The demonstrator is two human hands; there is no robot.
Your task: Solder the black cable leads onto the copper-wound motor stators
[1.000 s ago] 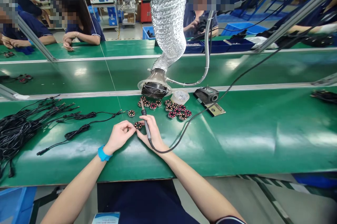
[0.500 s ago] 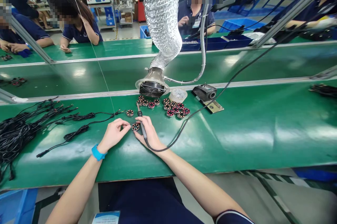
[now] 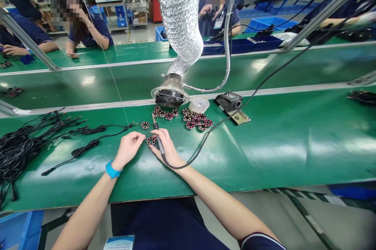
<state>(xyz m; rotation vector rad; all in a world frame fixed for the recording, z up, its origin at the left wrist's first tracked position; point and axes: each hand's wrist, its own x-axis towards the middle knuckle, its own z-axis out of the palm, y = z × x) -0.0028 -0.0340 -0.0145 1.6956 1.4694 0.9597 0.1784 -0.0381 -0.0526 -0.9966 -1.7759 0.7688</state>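
Note:
My right hand is closed around a soldering iron, its tip pointing up and away from me. Thumb and fingertips of that same hand rest at a small round motor stator with copper windings. Just left of the stator, my left hand is pinched, thumb against fingers; whatever it grips is too small to make out. A thin wire hangs from above and comes down behind my left hand. Another stator lies beyond both hands, near the cable ends.
Several more stators are grouped below the fume extraction hood. A tape roll and a soldering iron stand are to the right. Black cables heap up at left. The iron's cord crosses the green table. Co-workers sit opposite.
My left thumb has drawn back slightly from the stator and its fingertips are now pressed together. The right hand keeps its hold. A co-worker at the far left has moved a hand to the face.

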